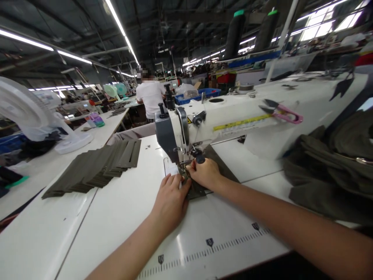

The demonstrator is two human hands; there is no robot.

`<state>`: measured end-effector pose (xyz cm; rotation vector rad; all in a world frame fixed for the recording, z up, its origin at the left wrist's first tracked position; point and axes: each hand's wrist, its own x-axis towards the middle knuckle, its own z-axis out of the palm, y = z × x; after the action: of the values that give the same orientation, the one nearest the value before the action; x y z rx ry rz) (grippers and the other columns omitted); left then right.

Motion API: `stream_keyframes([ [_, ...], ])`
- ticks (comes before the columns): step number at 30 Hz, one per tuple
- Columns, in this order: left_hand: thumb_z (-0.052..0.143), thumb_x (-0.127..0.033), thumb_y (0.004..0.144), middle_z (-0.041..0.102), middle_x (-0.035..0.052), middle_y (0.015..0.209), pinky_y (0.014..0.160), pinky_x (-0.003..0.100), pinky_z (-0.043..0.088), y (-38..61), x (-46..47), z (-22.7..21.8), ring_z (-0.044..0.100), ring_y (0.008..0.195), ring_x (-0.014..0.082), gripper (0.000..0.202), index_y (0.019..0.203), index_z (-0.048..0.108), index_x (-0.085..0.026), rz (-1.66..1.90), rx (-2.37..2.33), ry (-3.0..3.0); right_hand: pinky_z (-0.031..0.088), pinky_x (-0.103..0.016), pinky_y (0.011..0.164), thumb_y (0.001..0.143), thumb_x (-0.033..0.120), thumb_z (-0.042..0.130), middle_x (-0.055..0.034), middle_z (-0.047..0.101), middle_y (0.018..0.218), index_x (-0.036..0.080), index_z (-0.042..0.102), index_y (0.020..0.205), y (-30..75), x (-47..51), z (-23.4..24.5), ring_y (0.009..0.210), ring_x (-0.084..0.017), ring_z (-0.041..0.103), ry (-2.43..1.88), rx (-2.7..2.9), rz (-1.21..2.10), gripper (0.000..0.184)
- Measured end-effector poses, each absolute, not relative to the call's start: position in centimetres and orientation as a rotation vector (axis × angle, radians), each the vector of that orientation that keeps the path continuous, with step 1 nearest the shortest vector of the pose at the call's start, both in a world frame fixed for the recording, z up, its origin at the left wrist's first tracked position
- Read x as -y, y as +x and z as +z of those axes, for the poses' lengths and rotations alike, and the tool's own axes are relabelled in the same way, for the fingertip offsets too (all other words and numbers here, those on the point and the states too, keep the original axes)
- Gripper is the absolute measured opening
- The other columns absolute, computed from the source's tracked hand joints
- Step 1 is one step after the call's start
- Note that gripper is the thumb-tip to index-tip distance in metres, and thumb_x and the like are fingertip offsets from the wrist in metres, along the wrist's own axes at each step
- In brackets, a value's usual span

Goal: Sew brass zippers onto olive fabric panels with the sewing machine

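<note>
The hands point(171, 202) point(205, 174) hide the machine's needle area.

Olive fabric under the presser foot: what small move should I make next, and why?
Probably draw the right hand back a little from the presser foot: its fingertips sit right beside it, while the left hand rests on the olive fabric.

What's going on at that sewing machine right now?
Left hand and right hand on olive fabric at the sewing machine needle. Stacked olive strips lie to the left.
</note>
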<state>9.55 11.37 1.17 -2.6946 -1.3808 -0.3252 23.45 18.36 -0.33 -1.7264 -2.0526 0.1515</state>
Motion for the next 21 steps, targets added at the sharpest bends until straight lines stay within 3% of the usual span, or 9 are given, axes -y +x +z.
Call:
stream_keyframes([
  [5, 0.053, -0.008, 0.067, 0.053, 0.0133, 0.106, 0.094, 0.051, 0.038, 9.5, -11.2, 0.8, 0.049, 0.102, 0.0282, 0.046, 0.113, 0.053, -0.014, -0.434, 1.382, -2.698, 0.045, -0.037, 0.073, 0.084, 0.025, 0.044, -0.0137, 0.066, 0.085, 0.012, 0.065, 0.085, 23.8, -17.4, -0.1, 0.084, -0.026, 0.061, -1.691, 2.108, 0.117, 0.025],
  [10, 0.043, -0.004, 0.073, 0.057, 0.0115, 0.109, 0.091, 0.042, 0.047, 9.0, -10.8, -0.3, 0.053, 0.103, 0.0231, 0.037, 0.106, 0.055, -0.014, -0.767, 1.371, -2.716, 0.038, -0.04, 0.096, 0.081, 0.029, 0.051, -0.0142, 0.058, 0.116, 0.01, 0.058, 0.11, 26.6, -12.7, -1.0, 0.11, -0.024, 0.05, -0.917, 2.393, 0.049, 0.035],
  [15, 0.042, -0.006, 0.079, 0.058, 0.0103, 0.108, 0.089, 0.038, 0.05, 8.8, -10.6, -0.8, 0.055, 0.104, 0.022, 0.03, 0.104, 0.056, -0.014, -0.822, 1.341, -2.729, 0.042, -0.039, 0.096, 0.082, 0.014, 0.045, -0.0152, 0.06, 0.113, 0.003, 0.058, 0.109, 27.1, -11.7, -1.9, 0.107, -0.024, 0.053, -0.805, 2.393, 0.048, 0.032],
  [21, 0.04, -0.005, 0.081, 0.057, 0.0119, 0.108, 0.09, 0.038, 0.049, 8.7, -11.3, -0.4, 0.055, 0.105, 0.0214, 0.029, 0.104, 0.055, -0.013, -0.746, 1.277, -2.782, 0.045, -0.035, 0.093, 0.081, 0.008, 0.04, -0.0153, 0.063, 0.107, 0.002, 0.061, 0.103, 26.6, -13.0, -1.5, 0.101, -0.023, 0.057, -0.729, 2.382, -0.015, 0.031],
])
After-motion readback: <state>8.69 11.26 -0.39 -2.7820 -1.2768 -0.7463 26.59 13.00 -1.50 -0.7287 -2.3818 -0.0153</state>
